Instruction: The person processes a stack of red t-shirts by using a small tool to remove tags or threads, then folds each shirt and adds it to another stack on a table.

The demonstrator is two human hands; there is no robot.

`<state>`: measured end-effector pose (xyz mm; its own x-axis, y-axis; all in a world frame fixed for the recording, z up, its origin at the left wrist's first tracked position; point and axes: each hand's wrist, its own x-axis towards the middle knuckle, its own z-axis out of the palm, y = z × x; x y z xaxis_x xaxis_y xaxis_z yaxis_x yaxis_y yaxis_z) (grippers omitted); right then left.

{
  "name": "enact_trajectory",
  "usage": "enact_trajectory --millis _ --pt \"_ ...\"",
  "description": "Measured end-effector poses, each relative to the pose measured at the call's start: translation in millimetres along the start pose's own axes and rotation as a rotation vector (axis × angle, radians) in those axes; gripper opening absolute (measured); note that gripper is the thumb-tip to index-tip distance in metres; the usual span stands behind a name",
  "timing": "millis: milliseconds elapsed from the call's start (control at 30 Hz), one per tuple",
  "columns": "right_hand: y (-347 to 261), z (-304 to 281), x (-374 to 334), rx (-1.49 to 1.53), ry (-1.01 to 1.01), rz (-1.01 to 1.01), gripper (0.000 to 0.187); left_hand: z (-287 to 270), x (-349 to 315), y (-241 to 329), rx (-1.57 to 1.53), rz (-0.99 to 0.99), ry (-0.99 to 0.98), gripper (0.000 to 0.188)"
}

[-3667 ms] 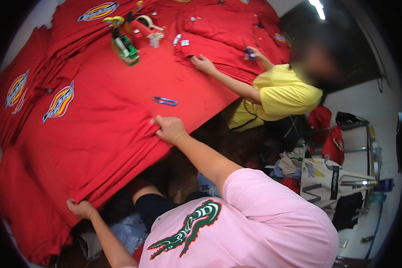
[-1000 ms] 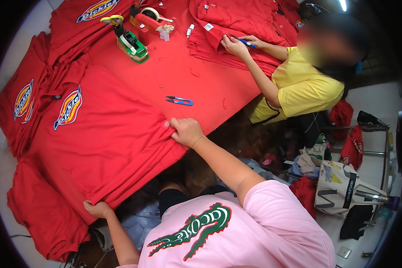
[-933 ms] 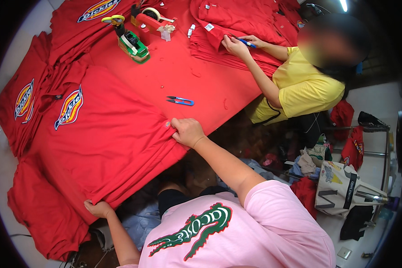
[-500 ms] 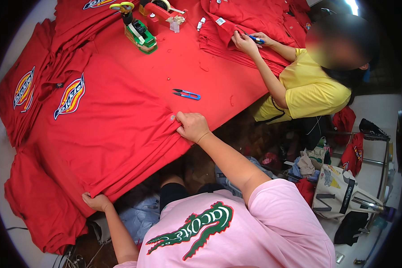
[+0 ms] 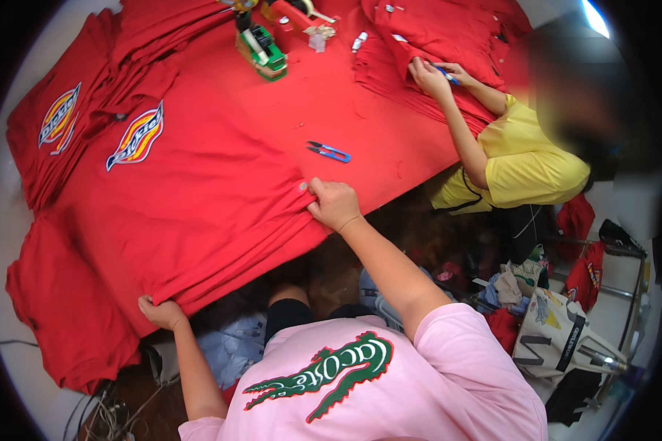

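Observation:
A red T-shirt point(image 5: 198, 198) with a multicoloured logo on its chest lies spread over the near left of the table. The fingers of my left hand point(image 5: 162, 312) are closed on its lower hem at the near corner. My right hand point(image 5: 335, 204) pinches the hem's other end, beside a small round label. Fabric between the two hands lies in soft folds along the table's near edge. Blue thread snips point(image 5: 329, 152) rest on the tabletop, just beyond my right hand and apart from it.
More red shirts point(image 5: 59, 125) are heaped at left. A green tape dispenser point(image 5: 265, 55) and a red one point(image 5: 294, 15) stand at the back. A co-worker in yellow point(image 5: 533, 151) handles red garments point(image 5: 434, 37) with blue snips. A cream bag point(image 5: 548, 327) sits lower right.
The whole view has shifted, so the table and the things on it appear farther right. Both my hands keep hold of the hem. The co-worker's hands have shifted slightly on the garment.

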<state>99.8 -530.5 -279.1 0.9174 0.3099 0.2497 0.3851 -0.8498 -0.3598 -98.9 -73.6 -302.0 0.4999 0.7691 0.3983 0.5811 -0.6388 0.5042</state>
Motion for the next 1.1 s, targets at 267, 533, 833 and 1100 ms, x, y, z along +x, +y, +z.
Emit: enact_trajectory --millis 267,533,833,1100 --pt "-5.6 -0.3 2.3 -0.009 -0.008 0.013 0.021 3.8 2.9 -3.4 -0.003 0.066 0.062 0.01" --pt "-1.3 4.8 -4.5 -0.019 0.028 -0.041 0.019 -4.6 -1.7 10.5 0.014 -0.024 0.011 0.007" --pt "3.5 -42.2 51.0 0.617 0.242 0.132 0.019 -37.5 69.8 -24.4 -0.363 -0.051 -0.127 0.014" --pt "-150.0 -333.4 154.3 1.052 0.637 -0.346 0.009 -315.1 220.0 177.8 -0.85 0.204 -0.177 0.03"
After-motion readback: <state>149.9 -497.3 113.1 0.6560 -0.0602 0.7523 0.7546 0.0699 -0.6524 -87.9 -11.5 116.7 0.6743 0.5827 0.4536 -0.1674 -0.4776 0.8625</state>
